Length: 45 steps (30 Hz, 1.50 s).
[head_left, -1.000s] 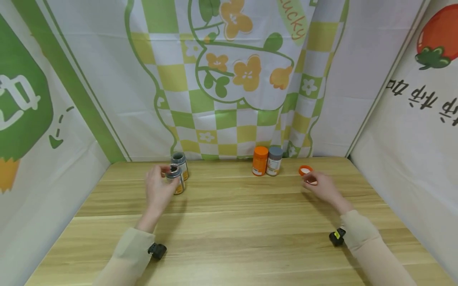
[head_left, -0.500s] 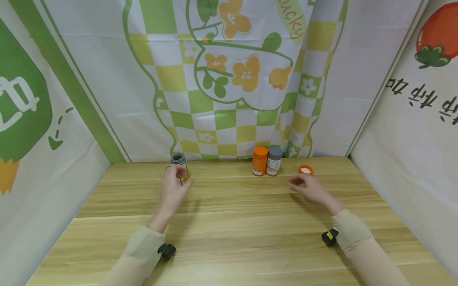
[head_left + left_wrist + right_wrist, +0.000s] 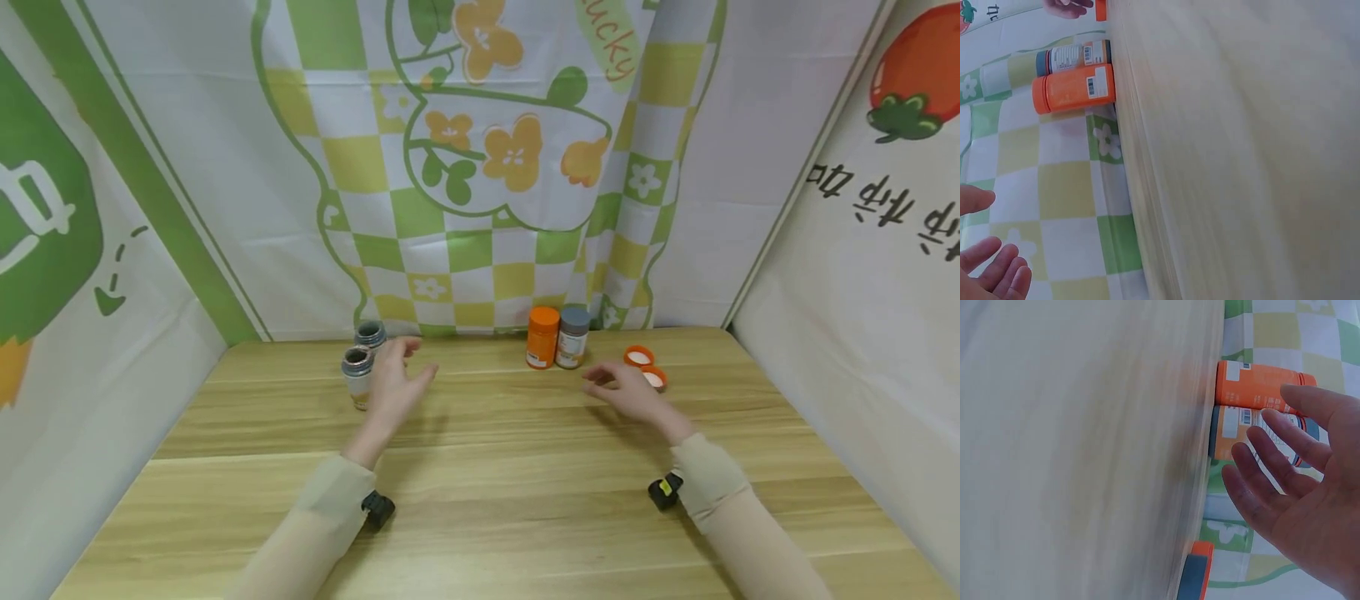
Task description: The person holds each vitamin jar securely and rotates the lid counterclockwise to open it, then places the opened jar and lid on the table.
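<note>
Two lidless jars with grey screw necks stand at the left: a front jar and a rear jar partly behind it. My left hand hovers just right of them, fingers spread and holding nothing. Toward the back stand an orange jar with an orange lid and a white-and-orange jar with a grey lid, side by side. My right hand, empty with relaxed fingers, is in front of and right of this pair. Beside it lie two upturned lids, a rear lid and a front lid, orange-rimmed with white insides.
The wooden table spreads in front of both arms. A checkered curtain hangs along its back edge, with printed cloth walls at left and right. Each sleeve cuff carries a small black camera.
My left hand has come away from the front open jar and moved right. My right hand has left the front upturned lid and moved left toward the two capped jars.
</note>
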### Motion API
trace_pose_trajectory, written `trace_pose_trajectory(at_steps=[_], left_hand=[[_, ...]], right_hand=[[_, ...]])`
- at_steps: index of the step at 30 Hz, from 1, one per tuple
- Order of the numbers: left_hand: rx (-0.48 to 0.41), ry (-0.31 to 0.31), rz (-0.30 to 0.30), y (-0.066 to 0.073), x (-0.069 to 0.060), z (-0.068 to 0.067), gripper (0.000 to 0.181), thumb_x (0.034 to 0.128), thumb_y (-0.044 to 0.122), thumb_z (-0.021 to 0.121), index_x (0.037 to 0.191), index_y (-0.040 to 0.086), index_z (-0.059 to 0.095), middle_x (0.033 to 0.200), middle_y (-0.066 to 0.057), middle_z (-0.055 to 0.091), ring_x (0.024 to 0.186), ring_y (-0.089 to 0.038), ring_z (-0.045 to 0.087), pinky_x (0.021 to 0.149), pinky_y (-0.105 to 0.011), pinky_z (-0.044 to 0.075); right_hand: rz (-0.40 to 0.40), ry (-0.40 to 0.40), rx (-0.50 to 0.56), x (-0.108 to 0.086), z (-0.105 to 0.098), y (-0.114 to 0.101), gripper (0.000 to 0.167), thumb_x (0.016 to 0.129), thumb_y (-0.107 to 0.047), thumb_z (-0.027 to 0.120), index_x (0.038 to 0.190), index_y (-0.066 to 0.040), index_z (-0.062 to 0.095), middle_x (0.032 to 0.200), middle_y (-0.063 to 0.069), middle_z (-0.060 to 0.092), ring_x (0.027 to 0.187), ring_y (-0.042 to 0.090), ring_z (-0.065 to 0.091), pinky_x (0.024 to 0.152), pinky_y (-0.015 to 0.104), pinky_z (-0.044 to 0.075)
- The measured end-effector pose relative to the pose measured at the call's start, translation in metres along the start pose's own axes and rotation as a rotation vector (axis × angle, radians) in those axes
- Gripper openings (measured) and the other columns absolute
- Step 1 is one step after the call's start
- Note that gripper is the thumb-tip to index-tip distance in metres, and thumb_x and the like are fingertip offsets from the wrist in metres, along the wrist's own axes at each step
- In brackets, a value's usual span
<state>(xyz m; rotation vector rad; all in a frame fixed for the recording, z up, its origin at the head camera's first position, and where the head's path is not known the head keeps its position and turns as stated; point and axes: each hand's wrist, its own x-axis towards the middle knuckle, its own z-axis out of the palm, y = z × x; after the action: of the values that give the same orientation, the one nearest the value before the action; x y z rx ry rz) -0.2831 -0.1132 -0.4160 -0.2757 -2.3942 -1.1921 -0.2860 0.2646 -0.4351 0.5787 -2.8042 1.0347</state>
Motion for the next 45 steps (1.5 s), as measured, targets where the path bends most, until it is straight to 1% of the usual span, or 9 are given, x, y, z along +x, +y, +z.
trace_pose_trajectory(at_steps=[6, 11, 14, 17, 20, 28, 35, 40, 45], left_hand=[[0.015, -0.004, 0.027, 0.002, 0.008, 0.014, 0.043, 0.0794, 0.019, 0.072, 0.116, 0.0, 0.059, 0.112, -0.018, 0.059, 0.105, -0.033, 0.052, 0.091, -0.045, 0.04], [0.019, -0.047, 0.027, 0.003, 0.015, 0.025, 0.043, 0.081, 0.02, 0.071, 0.117, -0.001, 0.059, 0.113, -0.019, 0.059, 0.106, -0.033, 0.052, 0.094, -0.045, 0.04], [0.021, -0.081, 0.012, 0.003, 0.019, 0.032, 0.045, 0.0831, 0.023, 0.069, 0.119, 0.0, 0.058, 0.116, -0.019, 0.058, 0.109, -0.032, 0.051, 0.096, -0.045, 0.04], [0.024, -0.109, 0.003, 0.002, 0.023, 0.038, 0.045, 0.084, 0.025, 0.068, 0.121, 0.001, 0.057, 0.118, -0.018, 0.057, 0.111, -0.032, 0.05, 0.098, -0.046, 0.039], [0.022, -0.12, 0.003, 0.001, 0.028, 0.045, 0.045, 0.0836, 0.024, 0.068, 0.12, 0.0, 0.058, 0.119, -0.019, 0.057, 0.112, -0.033, 0.05, 0.098, -0.046, 0.039], [0.011, -0.153, 0.023, 0.002, 0.037, 0.061, 0.045, 0.082, 0.024, 0.07, 0.119, 0.002, 0.059, 0.119, -0.019, 0.058, 0.113, -0.032, 0.05, 0.099, -0.045, 0.04], [0.031, -0.204, 0.019, 0.004, 0.044, 0.075, 0.045, 0.0821, 0.024, 0.07, 0.12, 0.003, 0.058, 0.121, -0.016, 0.057, 0.114, -0.032, 0.049, 0.099, -0.046, 0.039], [0.024, -0.231, 0.023, 0.007, 0.047, 0.084, 0.047, 0.0825, 0.023, 0.07, 0.122, 0.001, 0.058, 0.124, -0.017, 0.056, 0.117, -0.034, 0.047, 0.102, -0.046, 0.037], [0.012, -0.256, 0.024, 0.007, 0.05, 0.091, 0.048, 0.0824, 0.025, 0.07, 0.122, 0.001, 0.058, 0.125, -0.017, 0.056, 0.119, -0.034, 0.046, 0.103, -0.046, 0.036]], right_hand=[[-0.001, -0.008, 0.006, 0.004, 0.005, -0.003, 0.03, 0.091, -0.019, 0.063, 0.115, -0.001, 0.063, 0.11, 0.016, 0.065, 0.101, 0.03, 0.062, 0.087, 0.047, 0.049], [-0.017, -0.026, -0.039, 0.004, 0.007, -0.007, 0.031, 0.09, -0.022, 0.064, 0.113, -0.002, 0.064, 0.11, 0.014, 0.064, 0.102, 0.03, 0.06, 0.088, 0.046, 0.048], [-0.033, -0.037, -0.087, 0.004, 0.008, -0.008, 0.031, 0.089, -0.024, 0.064, 0.113, -0.004, 0.065, 0.111, 0.012, 0.064, 0.103, 0.029, 0.059, 0.089, 0.045, 0.048], [-0.047, -0.048, -0.111, 0.003, 0.009, -0.008, 0.031, 0.09, -0.025, 0.064, 0.113, -0.004, 0.065, 0.113, 0.012, 0.064, 0.105, 0.03, 0.059, 0.091, 0.046, 0.047], [-0.061, -0.06, -0.119, 0.002, 0.01, -0.007, 0.031, 0.09, -0.025, 0.063, 0.114, -0.005, 0.065, 0.115, 0.012, 0.063, 0.107, 0.031, 0.058, 0.092, 0.047, 0.046], [-0.119, -0.055, -0.155, 0.003, 0.014, -0.009, 0.032, 0.09, -0.023, 0.064, 0.114, -0.002, 0.065, 0.115, 0.013, 0.064, 0.107, 0.032, 0.059, 0.093, 0.047, 0.046], [-0.103, -0.077, -0.163, 0.001, 0.014, -0.015, 0.032, 0.09, -0.023, 0.064, 0.115, -0.003, 0.064, 0.116, 0.013, 0.063, 0.108, 0.031, 0.059, 0.094, 0.047, 0.045], [-0.084, -0.1, -0.161, 0.0, 0.015, -0.019, 0.033, 0.091, -0.026, 0.063, 0.117, -0.006, 0.063, 0.119, 0.012, 0.061, 0.111, 0.031, 0.057, 0.095, 0.048, 0.044], [-0.091, -0.119, -0.147, -0.001, 0.018, -0.025, 0.033, 0.092, -0.025, 0.061, 0.118, -0.006, 0.062, 0.121, 0.013, 0.061, 0.113, 0.031, 0.056, 0.097, 0.048, 0.043]])
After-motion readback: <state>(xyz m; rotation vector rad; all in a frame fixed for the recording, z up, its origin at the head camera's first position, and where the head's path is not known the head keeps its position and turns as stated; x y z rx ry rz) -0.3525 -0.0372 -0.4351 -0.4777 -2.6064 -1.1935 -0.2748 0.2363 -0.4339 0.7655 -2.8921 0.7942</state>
